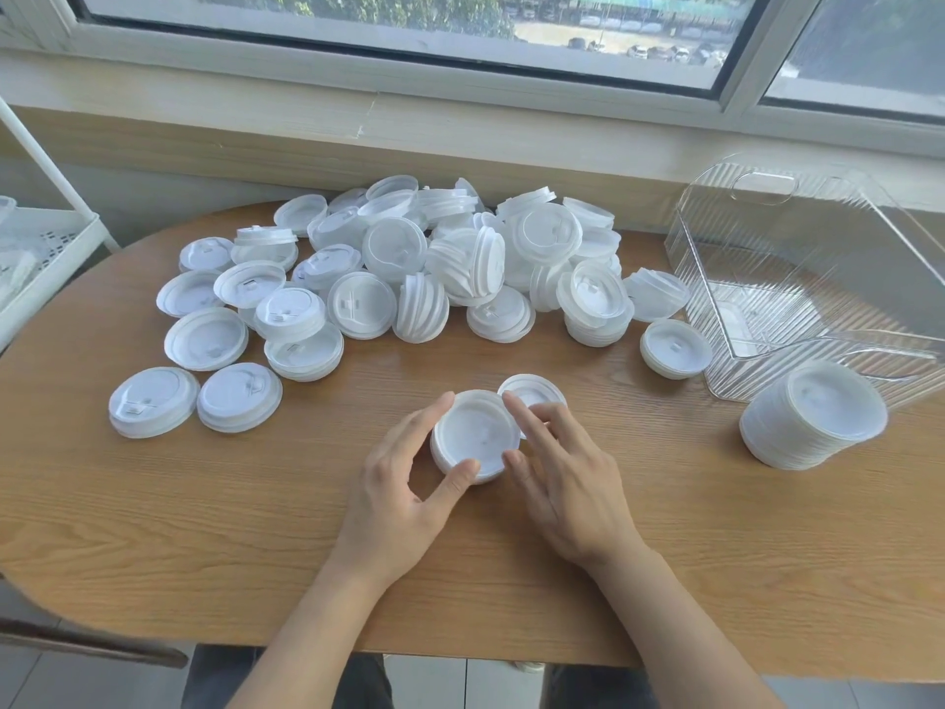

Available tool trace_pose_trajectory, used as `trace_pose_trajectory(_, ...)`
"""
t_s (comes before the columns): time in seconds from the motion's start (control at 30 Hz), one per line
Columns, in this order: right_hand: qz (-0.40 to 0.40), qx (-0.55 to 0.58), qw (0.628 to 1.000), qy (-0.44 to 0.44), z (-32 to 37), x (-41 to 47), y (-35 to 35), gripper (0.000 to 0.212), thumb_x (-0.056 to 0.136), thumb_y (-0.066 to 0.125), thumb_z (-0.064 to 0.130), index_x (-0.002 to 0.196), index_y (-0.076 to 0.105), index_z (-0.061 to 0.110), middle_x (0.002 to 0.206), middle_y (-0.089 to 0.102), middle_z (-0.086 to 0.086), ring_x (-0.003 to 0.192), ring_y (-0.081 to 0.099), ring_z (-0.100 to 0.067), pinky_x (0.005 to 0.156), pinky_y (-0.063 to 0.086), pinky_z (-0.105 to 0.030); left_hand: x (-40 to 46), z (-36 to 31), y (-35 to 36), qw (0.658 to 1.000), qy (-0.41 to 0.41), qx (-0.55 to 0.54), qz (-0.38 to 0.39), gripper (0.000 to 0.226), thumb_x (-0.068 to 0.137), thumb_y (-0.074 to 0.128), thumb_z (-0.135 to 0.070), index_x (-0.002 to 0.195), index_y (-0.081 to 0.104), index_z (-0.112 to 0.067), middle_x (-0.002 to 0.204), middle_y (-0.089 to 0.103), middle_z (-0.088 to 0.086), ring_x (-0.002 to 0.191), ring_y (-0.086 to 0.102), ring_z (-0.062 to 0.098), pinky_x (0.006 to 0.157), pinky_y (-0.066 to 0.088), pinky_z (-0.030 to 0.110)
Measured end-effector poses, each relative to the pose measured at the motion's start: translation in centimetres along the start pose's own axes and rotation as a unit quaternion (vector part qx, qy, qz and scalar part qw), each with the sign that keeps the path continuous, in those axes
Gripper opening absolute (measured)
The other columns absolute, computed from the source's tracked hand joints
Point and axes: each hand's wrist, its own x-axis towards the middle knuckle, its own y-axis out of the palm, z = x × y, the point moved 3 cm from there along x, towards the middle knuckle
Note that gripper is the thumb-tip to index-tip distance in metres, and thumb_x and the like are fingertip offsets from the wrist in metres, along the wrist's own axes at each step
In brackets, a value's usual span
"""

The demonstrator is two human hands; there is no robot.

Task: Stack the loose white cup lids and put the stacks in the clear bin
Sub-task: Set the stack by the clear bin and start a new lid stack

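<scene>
Two bare hands meet over a short stack of lids (474, 436) near the middle of the wooden worktop (716, 580), with a broad strip of bare wood between the wrists and the near edge. The left hand (396, 496) cups the stack from its left side, thumb against the near rim and forefinger curved round the far rim. The right hand (562, 483) lies at the stack's right side with its fingers (521, 417) straight and slightly spread, the tips touching the rim. A single lid (532, 391) lies just behind the stack, partly hidden by those fingers. Open wood runs left and right of the hands. To the right, a taller finished stack (813, 422) stands close to the worktop's right side, just in front of the clear bin (716, 248), whose ribbed walls reach toward the window sill (460, 140); what lies inside it cannot be told through the plastic. Farther back, the loose pile of lids (434, 263) spreads across the worktop's far half, its leftmost lids near the curved left edge. A white rack (46, 248) stands off the left edge.
</scene>
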Motion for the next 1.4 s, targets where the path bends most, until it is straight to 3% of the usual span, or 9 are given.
trace_pose_trajectory(0.2,-0.001,0.0,1.0,0.006,-0.2,0.2,0.0,0.053,0.106,0.049,0.053,0.149,0.056,0.024,0.119,0.056,0.006,0.108,0.059,-0.012,0.075,0.055,-0.027,0.0,0.3,0.2,1.0,-0.005,0.022,0.006,0.068,0.091,0.073,-0.055,0.15,0.053,-0.03,0.144,0.053,-0.028,0.136,0.046,-0.01,0.11,0.032,0.007)
trace_pose_trajectory(0.5,-0.002,0.036,0.999,0.031,-0.9,0.6,-0.1,0.053,0.104,0.05,0.057,0.143,0.063,0.024,0.117,0.055,0.007,0.106,0.053,-0.014,0.096,0.041,-0.022,0.0,0.4,0.2,0.999,-0.017,0.027,0.007,0.067,0.089,0.065,-0.063,0.149,0.05,-0.036,0.146,0.054,-0.026,0.138,0.047,-0.006,0.114,0.04,0.026)
trace_pose_trajectory(0.63,-0.087,0.037,0.991,0.094,-2.4,0.3,-0.9,0.036,0.1,0.058,0.044,0.125,0.076,0.024,0.108,0.058,0.008,0.097,0.052,-0.014,0.091,0.044,-0.032,0.0,0.2,0.1,1.0,-0.012,0.025,0.006,0.075,0.086,0.065,-0.07,0.15,0.048,-0.036,0.147,0.05,-0.03,0.139,0.044,-0.008,0.115,0.037,0.021)
trace_pose_trajectory(0.8,-0.065,-0.026,0.992,0.105,-2.7,-0.1,-0.3,0.023,0.084,0.07,0.031,0.105,0.079,0.024,0.102,0.059,0.008,0.092,0.054,-0.016,0.085,0.049,-0.039,0.0,0.3,0.3,0.999,-0.018,0.036,0.018,0.091,0.077,0.077,-0.071,0.154,0.042,-0.039,0.147,0.044,-0.037,0.139,0.039,-0.014,0.113,0.03,0.014)
trace_pose_trajectory(0.9,-0.056,-0.042,0.993,0.1,-2.8,0.0,-0.1,0.011,0.088,0.075,0.032,0.096,0.078,0.027,0.099,0.058,0.011,0.091,0.053,-0.017,0.081,0.048,-0.04,0.0,0.4,0.2,0.999,-0.019,0.041,0.013,0.09,0.077,0.079,-0.064,0.154,0.042,-0.038,0.147,0.044,-0.037,0.138,0.04,-0.015,0.114,0.032,0.017)
trace_pose_trajectory(1.1,-0.084,-0.016,0.991,0.102,-2.8,0.1,-0.3,0.014,0.095,0.069,0.032,0.093,0.079,0.023,0.096,0.062,0.01,0.087,0.055,-0.018,0.078,0.05,-0.045,-0.1,0.6,0.2,0.999,-0.036,0.028,0.007,0.09,0.076,0.08,-0.062,0.154,0.043,-0.037,0.149,0.05,-0.028,0.138,0.046,-0.007,0.116,0.041,0.029)
trace_pose_trajectory(1.2,-0.148,-0.011,0.985,0.091,-2.5,0.0,-1.2,0.01,0.095,0.072,0.025,0.095,0.08,0.018,0.094,0.064,0.005,0.084,0.057,-0.021,0.077,0.05,-0.045,-0.1,0.7,0.2,0.999,-0.046,0.018,0.005,0.092,0.075,0.08,-0.063,0.154,0.043,-0.039,0.147,0.051,-0.029,0.136,0.048,-0.005,0.115,0.044,0.034)
trace_pose_trajectory(1.3,-0.224,-0.029,0.973,0.035,-1.0,-0.7,-2.2,0.006,0.094,0.076,0.015,0.096,0.082,0.013,0.092,0.065,-0.001,0.078,0.056,-0.022,0.072,0.049,-0.04,-0.2,0.7,0.1,0.999,-0.047,0.02,0.005,0.091,0.074,0.083,-0.061,0.153,0.044,-0.04,0.144,0.052,-0.03,0.135,0.049,-0.004,0.114,0.046,0.037)
trace_pose_trajectory(1.4,-0.23,-0.031,0.972,-0.035,0.8,-1.2,-2.2,0.006,0.096,0.076,0.012,0.098,0.082,0.011,0.093,0.067,-0.002,0.077,0.052,-0.019,0.073,0.047,-0.03,-0.2,0.4,0.1,0.999,-0.043,0.021,0.01,0.092,0.073,0.082,-0.064,0.153,0.045,-0.04,0.138,0.052,-0.035,0.132,0.052,-0.005,0.112,0.046,0.031)
